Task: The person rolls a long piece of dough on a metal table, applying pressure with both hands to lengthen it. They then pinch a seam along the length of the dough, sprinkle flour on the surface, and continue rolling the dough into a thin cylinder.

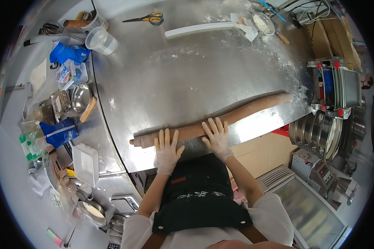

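A long brown roll of dough [247, 110] lies across the steel table, running from the near left up to the far right. Its left end is stepped and narrower. My left hand [167, 149], in a thin clear glove, rests flat on the roll toward its left end, fingers stretched out. Near the roll's middle, my gloved right hand [216, 136] lies on it with the fingers spread. Both palms sit at the near side of the dough, and neither hand grips it.
Scissors [150, 18], a long white strip [199, 29] and a sieve of flour [263, 23] lie along the table's far side. Tubs, bags, a steel bowl [81, 98] and a white tray [85, 164] crowd the left counter. A clamped metal machine [340, 87] stands right.
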{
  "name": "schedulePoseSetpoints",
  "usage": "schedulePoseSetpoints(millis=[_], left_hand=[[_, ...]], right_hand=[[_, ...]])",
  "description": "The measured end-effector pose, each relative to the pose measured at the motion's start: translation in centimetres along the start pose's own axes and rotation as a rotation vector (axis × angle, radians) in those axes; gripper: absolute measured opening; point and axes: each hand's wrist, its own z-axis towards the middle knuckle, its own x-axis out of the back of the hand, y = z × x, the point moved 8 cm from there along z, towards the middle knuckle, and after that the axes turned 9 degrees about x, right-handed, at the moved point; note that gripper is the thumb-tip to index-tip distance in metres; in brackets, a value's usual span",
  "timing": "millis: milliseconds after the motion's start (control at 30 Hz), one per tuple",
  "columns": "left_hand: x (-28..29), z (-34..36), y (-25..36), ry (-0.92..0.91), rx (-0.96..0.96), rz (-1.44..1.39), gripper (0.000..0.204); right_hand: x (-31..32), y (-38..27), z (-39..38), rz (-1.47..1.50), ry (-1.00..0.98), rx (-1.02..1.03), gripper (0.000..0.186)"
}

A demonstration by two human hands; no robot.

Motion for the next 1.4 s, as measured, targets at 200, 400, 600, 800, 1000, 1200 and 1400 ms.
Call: schedulePoseSetpoints(millis=[200,400,600,800,1000,1200,1400], left_hand=[[2.0,11.0,-3.4,0.084,0.164,-0.017,0.080],[3.1,8.5,-7.2,-0.028,-0.026,0.026,0.103],[2.7,9.0,-11.3,-0.251,-0.013,0.084,0.103],[2.3,8.2,-12.4,-0.412,0.007,0.131,0.086],[4.2,4.4,-8.2,0.076,0.008,-0.094,0.070],[4.3,13.8,-9.1,0.137,0.142,-0.020,0.066],[3.4,11.1,-8.7,0.090,0.000,-0.067,0.072]], right_hand=[[4.2,3.7,11.3,0.079,0.198,-0.050,0.067],[1.5,-2.7,13.9,0.192,-0.341,0.217,0.079],[-4.4,-13.7,18.5,0.149,-0.373,0.406,0.087],[-5.4,-14.1,18.1,0.111,-0.323,0.379,0.068],[0.0,-11.2,14.0,0.183,0.043,0.069,0.061],[0.3,-9.1,21.5,0.075,0.049,-0.085,0.055],[-1.6,-10.2,17.8,0.050,0.025,0.028,0.055]])
